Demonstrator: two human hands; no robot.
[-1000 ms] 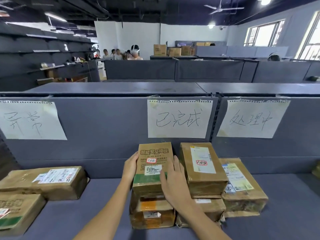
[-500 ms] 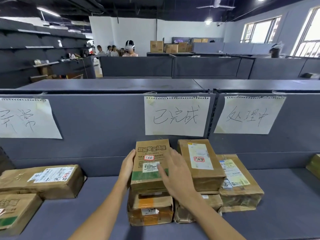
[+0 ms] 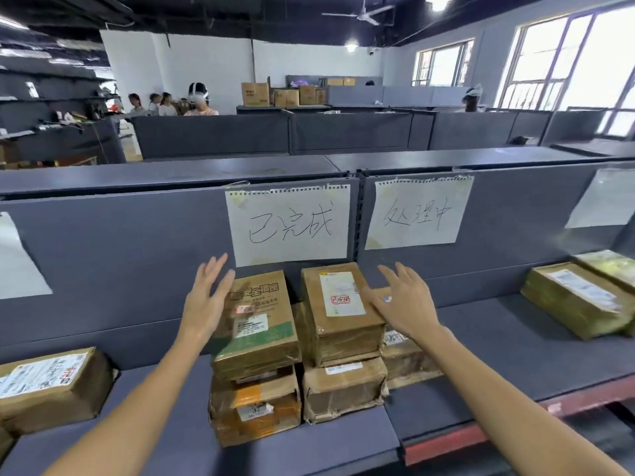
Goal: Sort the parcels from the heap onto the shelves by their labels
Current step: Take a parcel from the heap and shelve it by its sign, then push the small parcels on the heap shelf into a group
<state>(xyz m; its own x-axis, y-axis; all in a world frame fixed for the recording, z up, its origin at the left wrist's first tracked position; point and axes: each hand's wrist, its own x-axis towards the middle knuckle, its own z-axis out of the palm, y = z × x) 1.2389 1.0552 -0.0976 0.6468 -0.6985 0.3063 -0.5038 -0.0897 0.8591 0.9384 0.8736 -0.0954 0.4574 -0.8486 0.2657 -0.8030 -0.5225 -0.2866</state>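
A brown parcel with a green stripe (image 3: 261, 324) lies on top of an orange-taped parcel (image 3: 254, 407) on the grey shelf (image 3: 144, 407), under a handwritten paper sign (image 3: 288, 225). Beside it stands a second stack, its top parcel (image 3: 340, 310) bearing a white label with a red stamp. My left hand (image 3: 206, 300) hovers just left of the green-striped parcel, fingers straight, holding nothing. My right hand (image 3: 402, 304) is spread above a lower parcel (image 3: 405, 355) to the right of the stacks, also holding nothing.
A second paper sign (image 3: 417, 214) hangs to the right. Two parcels (image 3: 577, 297) lie at the far right of the shelf, another parcel (image 3: 51, 386) at the left. The shelf's red front edge (image 3: 446, 441) shows at lower right. People stand far behind.
Both hands have let go of the green-striped parcel and lifted apart, the left to its left side, the right away to the right. The view has swung right.
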